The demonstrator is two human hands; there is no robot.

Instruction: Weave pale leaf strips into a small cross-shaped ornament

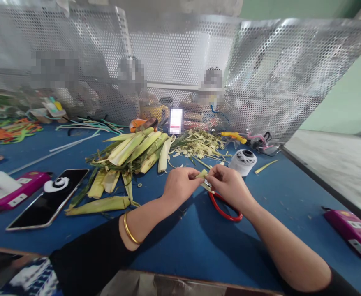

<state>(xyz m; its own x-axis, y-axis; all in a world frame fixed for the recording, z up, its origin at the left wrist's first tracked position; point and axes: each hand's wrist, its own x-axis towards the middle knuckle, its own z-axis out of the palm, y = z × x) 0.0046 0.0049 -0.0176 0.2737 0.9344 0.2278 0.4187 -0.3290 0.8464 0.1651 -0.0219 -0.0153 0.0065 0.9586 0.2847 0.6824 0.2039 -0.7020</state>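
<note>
My left hand (pixel 182 182) pinches one end of a pale green strip of corn husk (pixel 202 174) above the blue table. Closed on the same piece from the other side is my right hand (pixel 226 183), its fingertips close to the left ones. Just beneath them are red-handled scissors (pixel 226 216); a bit of their metal shows between my fingers, and the blades are mostly hidden. A white spool of thread (pixel 243 161) stands beyond my right hand. Left of my left hand lies a pile of corn husks (pixel 134 150), with a single husk (pixel 98 205) in front of it.
Husk scraps (pixel 199 144) heap before the perforated metal screen (pixel 180 53). A lit phone (pixel 176 121) leans there. At left lie a dark phone (pixel 51 201) and a purple power strip (pixel 20 189); another purple power strip (pixel 353 234) is at right. A yellow glue gun (pixel 234 136) lies behind the spool.
</note>
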